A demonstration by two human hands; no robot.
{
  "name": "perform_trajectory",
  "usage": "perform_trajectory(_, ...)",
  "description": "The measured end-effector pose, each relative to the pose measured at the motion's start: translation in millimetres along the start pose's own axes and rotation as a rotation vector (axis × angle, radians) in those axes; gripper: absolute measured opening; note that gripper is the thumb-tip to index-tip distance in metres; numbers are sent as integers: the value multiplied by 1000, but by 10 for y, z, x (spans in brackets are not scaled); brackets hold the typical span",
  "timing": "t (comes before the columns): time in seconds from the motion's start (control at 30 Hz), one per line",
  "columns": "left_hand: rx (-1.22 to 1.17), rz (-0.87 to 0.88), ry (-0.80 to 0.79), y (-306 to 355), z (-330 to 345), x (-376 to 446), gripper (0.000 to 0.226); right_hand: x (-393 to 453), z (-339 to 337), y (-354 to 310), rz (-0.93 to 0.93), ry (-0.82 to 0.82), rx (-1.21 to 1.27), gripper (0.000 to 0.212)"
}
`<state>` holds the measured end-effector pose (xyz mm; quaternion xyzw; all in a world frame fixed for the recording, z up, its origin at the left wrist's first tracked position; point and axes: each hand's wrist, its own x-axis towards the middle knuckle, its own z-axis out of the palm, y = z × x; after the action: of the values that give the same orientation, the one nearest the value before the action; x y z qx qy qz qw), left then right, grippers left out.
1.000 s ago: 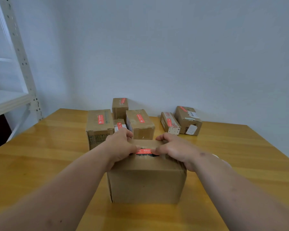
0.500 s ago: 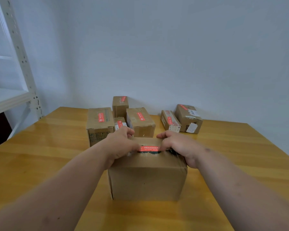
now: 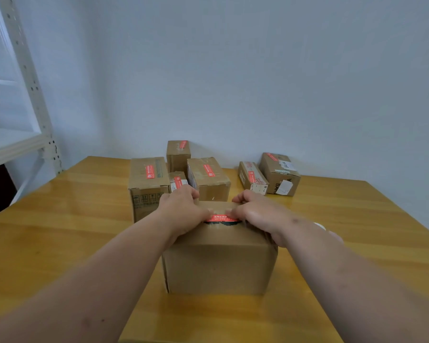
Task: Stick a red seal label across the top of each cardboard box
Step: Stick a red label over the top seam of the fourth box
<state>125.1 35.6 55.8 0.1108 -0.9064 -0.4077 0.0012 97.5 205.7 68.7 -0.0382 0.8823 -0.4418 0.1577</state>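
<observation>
While both hands [image 3: 183, 209] [image 3: 255, 214] press the red seal label [image 3: 221, 218] — fingers curled — onto the cardboard box [image 3: 218, 266].

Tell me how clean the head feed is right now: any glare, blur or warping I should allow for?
Head view: soft, even light; glare streaks on the glossy wooden table at left; the shelf upright leans from wide-angle warping; forearms at the bottom edge are smeared; the red seal label between left hand and right hand shows print too small to read.
</observation>
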Motion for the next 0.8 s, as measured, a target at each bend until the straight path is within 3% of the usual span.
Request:
perform_trajectory(0.17,-149,-58,-62,-73,-10,42,46,-75,-65,0,40,-88,138,25)
perform_trajectory(0.33,18,9,23,-2,19,-29,64,-71,-47,7,-3,-81,22,55)
perform_trajectory(0.6,-358,-57,-182,-96,-162,-37,52,-49,-112,55,50,-138,250,40)
perform_trajectory(0.7,-354,-48,-166,-99,-151,-28,50,-39,-60,52,13,-89,107,40)
perform_trajectory(0.8,-205,-17,-86,-115,-52,-1,40,-39,-39,35,3,-62,65,40)
